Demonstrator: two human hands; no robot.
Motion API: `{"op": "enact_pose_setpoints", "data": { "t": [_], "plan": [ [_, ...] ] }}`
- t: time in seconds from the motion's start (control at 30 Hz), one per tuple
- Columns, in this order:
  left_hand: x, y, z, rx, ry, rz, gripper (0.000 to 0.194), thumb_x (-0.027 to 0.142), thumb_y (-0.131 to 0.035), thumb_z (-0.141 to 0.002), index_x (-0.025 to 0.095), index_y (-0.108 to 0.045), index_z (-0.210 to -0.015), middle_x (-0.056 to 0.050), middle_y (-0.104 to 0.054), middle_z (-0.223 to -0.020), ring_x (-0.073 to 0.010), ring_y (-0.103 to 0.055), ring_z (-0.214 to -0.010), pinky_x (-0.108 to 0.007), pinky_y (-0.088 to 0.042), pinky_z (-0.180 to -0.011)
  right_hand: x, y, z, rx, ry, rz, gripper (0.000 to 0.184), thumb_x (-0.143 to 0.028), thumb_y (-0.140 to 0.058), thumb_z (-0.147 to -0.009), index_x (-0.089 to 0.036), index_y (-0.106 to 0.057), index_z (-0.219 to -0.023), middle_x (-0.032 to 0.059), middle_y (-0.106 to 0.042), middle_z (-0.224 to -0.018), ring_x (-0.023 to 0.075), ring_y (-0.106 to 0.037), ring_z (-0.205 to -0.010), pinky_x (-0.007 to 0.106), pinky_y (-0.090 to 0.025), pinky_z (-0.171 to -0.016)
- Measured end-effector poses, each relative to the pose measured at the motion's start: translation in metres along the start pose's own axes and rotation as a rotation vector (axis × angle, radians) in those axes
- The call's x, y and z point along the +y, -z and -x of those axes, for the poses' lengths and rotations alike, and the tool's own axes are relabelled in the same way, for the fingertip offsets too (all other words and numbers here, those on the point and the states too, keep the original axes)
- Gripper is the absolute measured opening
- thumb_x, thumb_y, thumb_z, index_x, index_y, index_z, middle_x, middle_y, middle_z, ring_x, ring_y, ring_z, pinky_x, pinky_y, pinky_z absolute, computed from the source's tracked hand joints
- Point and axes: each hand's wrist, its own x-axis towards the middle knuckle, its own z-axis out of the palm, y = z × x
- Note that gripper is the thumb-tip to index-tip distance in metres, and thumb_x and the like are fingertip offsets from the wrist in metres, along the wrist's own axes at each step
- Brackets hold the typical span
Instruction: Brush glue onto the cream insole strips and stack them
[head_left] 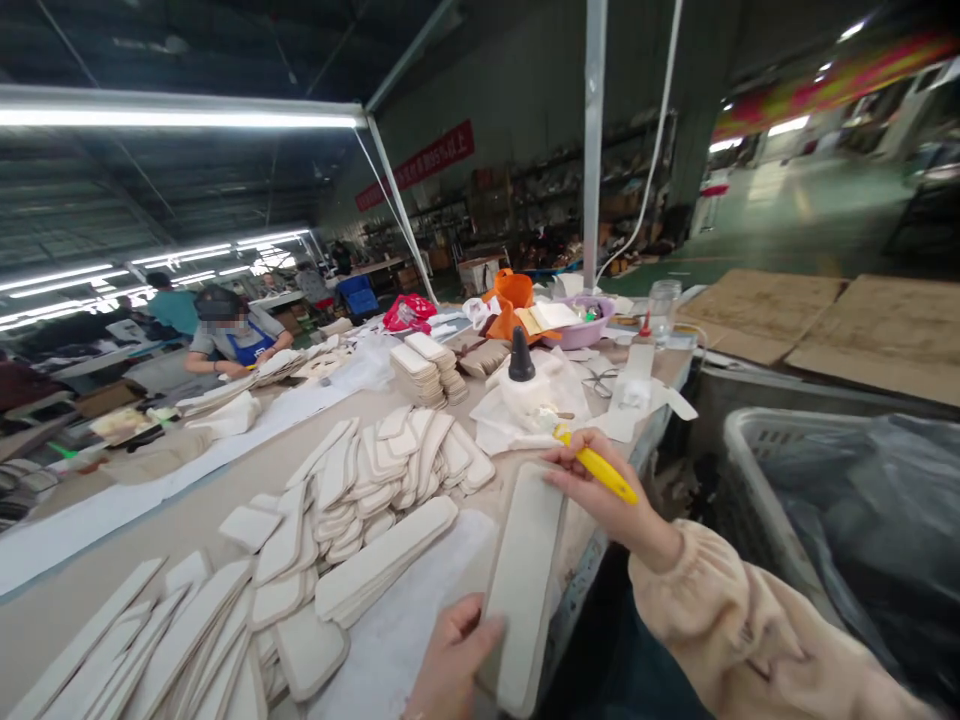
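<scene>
My left hand [450, 660] grips the near end of a long cream padded strip [525, 570] that lies tilted over the table's front edge. My right hand [604, 495] holds a yellow brush handle [596, 467], with its fingers resting on the far end of that strip. Just beyond the brush stands a white glue bottle with a black cone cap [521, 375] on white paper. A second long strip [386, 560] lies just left of the held one.
Heaps of cream insole-shaped pieces [390, 470] and long strips [150, 640] cover the table [112, 590]. Stacks [427, 370], a purple basin [581, 330] and a clear jar [664, 305] sit further back. A plastic crate with a dark bag [862, 520] stands right. A seated person [232, 340] works far left.
</scene>
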Motion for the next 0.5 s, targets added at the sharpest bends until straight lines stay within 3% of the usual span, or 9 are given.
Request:
{"op": "enact_pose_setpoints", "data": {
  "t": [0.17, 0.33, 0.5],
  "plan": [
    [-0.015, -0.029, 0.033, -0.066, 0.279, 0.367, 0.048, 0.046, -0.061, -0.082, 0.009, -0.06, -0.112, -0.019, -0.07, -0.105, -0.0323, -0.069, -0.089, -0.036, -0.058, -0.063, 0.009, 0.02, -0.005, 0.032, -0.006, 0.058, 0.04, -0.026, -0.076, -0.069, -0.023, -0.043, -0.092, -0.0021, -0.059, -0.085, 0.0151, -0.063, -0.088, 0.028, -0.053, -0.077],
    [-0.013, -0.04, 0.047, -0.061, 0.269, 0.368, 0.042, 0.036, -0.06, -0.084, 0.008, -0.056, -0.115, -0.019, -0.069, -0.107, -0.0317, -0.069, -0.093, -0.03, -0.06, -0.062, 0.031, 0.029, -0.003, 0.033, -0.022, 0.038, 0.045, -0.028, -0.079, -0.064, -0.024, -0.044, -0.092, -0.0025, -0.057, -0.082, 0.0184, -0.064, -0.093, 0.033, -0.053, -0.084],
    [-0.024, -0.043, 0.053, -0.001, 0.258, 0.336, 0.039, 0.031, -0.061, -0.085, 0.007, -0.053, -0.115, -0.019, -0.068, -0.106, -0.0308, -0.069, -0.091, -0.028, -0.061, -0.06, 0.03, 0.029, 0.002, 0.014, -0.078, 0.012, 0.042, -0.029, -0.077, -0.067, -0.025, -0.043, -0.091, -0.0019, -0.06, -0.082, 0.0188, -0.064, -0.093, 0.034, -0.053, -0.084]
  ]
}}
